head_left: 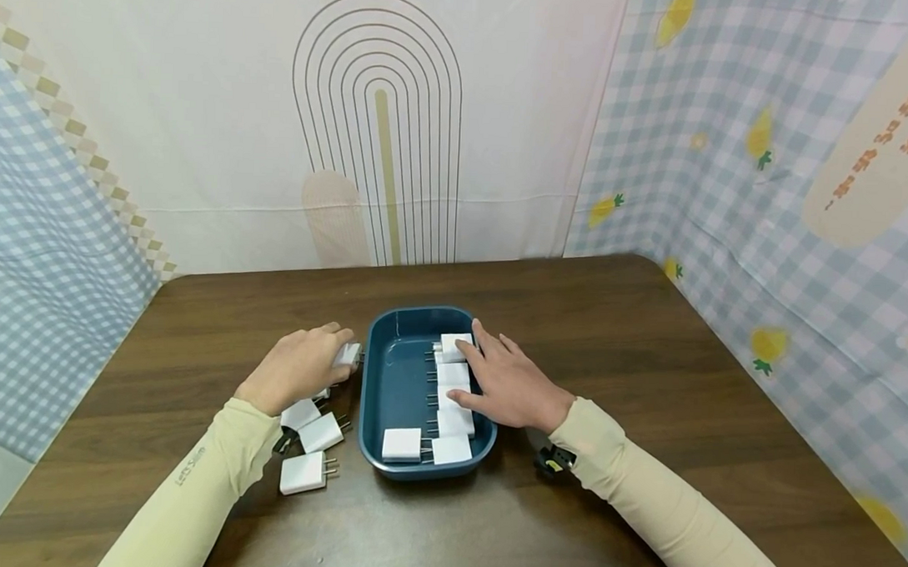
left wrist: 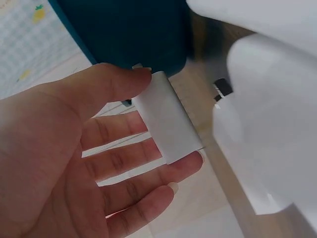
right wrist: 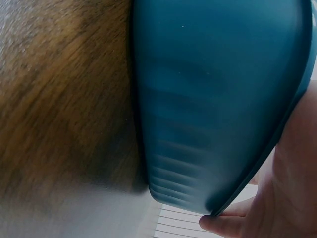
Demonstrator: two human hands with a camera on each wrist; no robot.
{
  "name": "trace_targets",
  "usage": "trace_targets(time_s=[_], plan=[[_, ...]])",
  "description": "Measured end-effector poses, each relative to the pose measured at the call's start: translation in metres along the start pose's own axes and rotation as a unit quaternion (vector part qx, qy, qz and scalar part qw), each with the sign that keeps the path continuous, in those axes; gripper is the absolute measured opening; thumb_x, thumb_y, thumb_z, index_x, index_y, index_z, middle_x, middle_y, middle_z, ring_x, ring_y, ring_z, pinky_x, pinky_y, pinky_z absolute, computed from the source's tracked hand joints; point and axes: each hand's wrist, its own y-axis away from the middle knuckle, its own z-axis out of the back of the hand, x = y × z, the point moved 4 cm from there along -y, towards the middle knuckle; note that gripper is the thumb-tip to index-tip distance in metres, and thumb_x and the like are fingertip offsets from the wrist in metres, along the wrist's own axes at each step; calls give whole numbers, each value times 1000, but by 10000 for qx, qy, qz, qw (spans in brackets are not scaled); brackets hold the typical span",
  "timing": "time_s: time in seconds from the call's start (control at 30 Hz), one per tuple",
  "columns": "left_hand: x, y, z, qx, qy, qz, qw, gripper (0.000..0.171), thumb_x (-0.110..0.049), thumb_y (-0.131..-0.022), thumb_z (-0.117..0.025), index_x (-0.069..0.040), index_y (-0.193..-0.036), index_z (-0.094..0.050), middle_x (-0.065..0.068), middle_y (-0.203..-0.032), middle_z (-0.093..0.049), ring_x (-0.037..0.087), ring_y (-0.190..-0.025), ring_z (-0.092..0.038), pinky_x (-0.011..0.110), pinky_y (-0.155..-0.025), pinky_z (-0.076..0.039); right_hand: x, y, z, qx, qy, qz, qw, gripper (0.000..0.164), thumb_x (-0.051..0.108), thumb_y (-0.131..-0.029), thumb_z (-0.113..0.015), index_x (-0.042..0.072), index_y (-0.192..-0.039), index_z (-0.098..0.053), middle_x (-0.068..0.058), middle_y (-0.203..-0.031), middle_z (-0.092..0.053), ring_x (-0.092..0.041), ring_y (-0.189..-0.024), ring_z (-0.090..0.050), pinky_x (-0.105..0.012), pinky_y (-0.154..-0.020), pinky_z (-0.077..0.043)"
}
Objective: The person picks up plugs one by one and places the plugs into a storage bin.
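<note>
My left hand [head_left: 297,366] pinches a white charger plug [head_left: 348,355] between thumb and fingers, just outside the left rim of a blue tray [head_left: 366,397]. The left wrist view shows this plug [left wrist: 166,119] with the thumb over one end and fingers behind. Across the tray's right rim lies my right hand [head_left: 514,387], its fingers extended over a column of white charger plugs [head_left: 453,374]. Their prongs point left. Another plug [head_left: 402,445] lies in the tray's near left corner, prongs facing right. In the right wrist view the tray's outer wall [right wrist: 218,99] fills the middle.
Several loose charger plugs [head_left: 303,473] lie on the wooden table [head_left: 573,321] left of the tray, some partly hidden by the left hand and wrist. A white patterned cloth [head_left: 520,111] hangs behind the table, with checked cloth [head_left: 729,160] along the right.
</note>
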Motion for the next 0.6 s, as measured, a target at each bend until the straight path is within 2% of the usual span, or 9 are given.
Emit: trace_targets(time_s=[0.27,0.6], plan=[[-4,2,10,-519,-264,-91,9983,30,-25,-88,-75,-6,-112,-71,8,-99,-70,18,-68,-60,36,-58,-53,2,0,1,-47,2,52,10000,83,60,-98,-55,8,-158,-33,-22,-169,-11,-36,-155,-25,-58,-127,-20],[-2,3,14,-498,-322,-51,9982,31,-26,-87,-73,-7,-112,-71,8,-99,-70,18,-70,-61,38,-60,-51,1,1,1,-36,13,51,10000,83,60,-98,-55,8,-159,-33,-22,-169,-10,-37,-155,-26,-58,-126,-20]])
